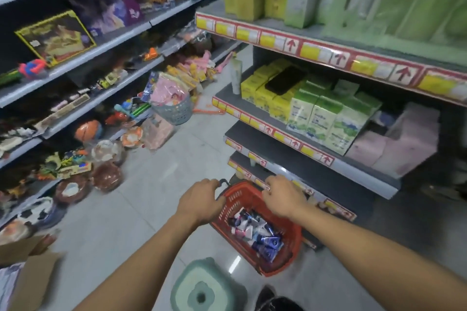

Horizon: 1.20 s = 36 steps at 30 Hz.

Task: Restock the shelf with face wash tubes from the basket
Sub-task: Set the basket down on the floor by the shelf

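Observation:
A red plastic basket [293,242] stands on the tiled floor below the right-hand shelving, and several blue, white and pink face wash tubes [255,230] lie inside it. My left hand [202,199] grips the basket's left rim beside its black handle. My right hand [283,197] curls over the far rim on the right side. A dark, bare shelf [298,159] runs just above the basket. One pale tube [236,76] stands upright at the end of the shelf higher up.
Yellow and green boxes [316,113] with a black phone [285,79] on top fill the middle right shelf, pink packs beside them. A green stool [207,285] sits by my feet. Toy shelves and a grey basket [174,111] line the left; a cardboard box [27,278] is at lower left.

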Available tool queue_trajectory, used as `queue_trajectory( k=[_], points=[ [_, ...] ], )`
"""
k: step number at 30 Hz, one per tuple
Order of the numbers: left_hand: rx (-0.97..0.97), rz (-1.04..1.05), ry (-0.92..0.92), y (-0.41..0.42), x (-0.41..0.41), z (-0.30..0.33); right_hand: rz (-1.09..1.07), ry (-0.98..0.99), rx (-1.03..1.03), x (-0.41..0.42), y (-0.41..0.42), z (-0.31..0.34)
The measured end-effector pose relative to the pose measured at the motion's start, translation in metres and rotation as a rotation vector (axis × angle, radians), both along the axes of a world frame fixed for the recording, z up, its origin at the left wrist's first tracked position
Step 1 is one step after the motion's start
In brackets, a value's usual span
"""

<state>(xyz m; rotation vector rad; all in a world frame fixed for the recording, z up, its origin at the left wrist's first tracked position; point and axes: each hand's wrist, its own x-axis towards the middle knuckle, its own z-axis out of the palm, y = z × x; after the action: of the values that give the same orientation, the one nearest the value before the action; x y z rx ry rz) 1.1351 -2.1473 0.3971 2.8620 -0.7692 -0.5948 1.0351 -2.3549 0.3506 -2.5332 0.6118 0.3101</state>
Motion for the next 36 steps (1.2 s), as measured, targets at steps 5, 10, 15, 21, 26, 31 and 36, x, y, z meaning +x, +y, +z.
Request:
queue_trajectory(
  k=[5,10,15,21,26,31,36],
  points=[
    [0.035,-0.106,0.003,-0.052,0.021,0.0,-0.094,0.019,0.031,-0.01,-0.036,-0.009],
    [0.046,-0.212,0.016,-0.09,0.037,0.001,-0.197,0.025,0.047,-0.019,-0.056,-0.018],
    [0.02,-0.277,0.049,-0.117,0.058,-0.007,-0.255,0.054,0.056,-0.017,-0.063,-0.031],
    [-0.007,-0.379,0.091,-0.125,0.1,-0.033,-0.371,0.098,0.081,0.006,-0.054,-0.043],
    [-0.023,-0.521,0.148,-0.129,0.149,-0.049,-0.522,0.156,0.092,0.036,-0.028,-0.055],
    [-0.062,-0.661,0.241,-0.122,0.206,-0.065,-0.69,0.208,0.071,0.079,0.006,-0.057],
    [-0.079,-0.728,0.297,-0.108,0.245,-0.059,-0.78,0.241,0.047,0.114,0.041,-0.052]
  ],
)
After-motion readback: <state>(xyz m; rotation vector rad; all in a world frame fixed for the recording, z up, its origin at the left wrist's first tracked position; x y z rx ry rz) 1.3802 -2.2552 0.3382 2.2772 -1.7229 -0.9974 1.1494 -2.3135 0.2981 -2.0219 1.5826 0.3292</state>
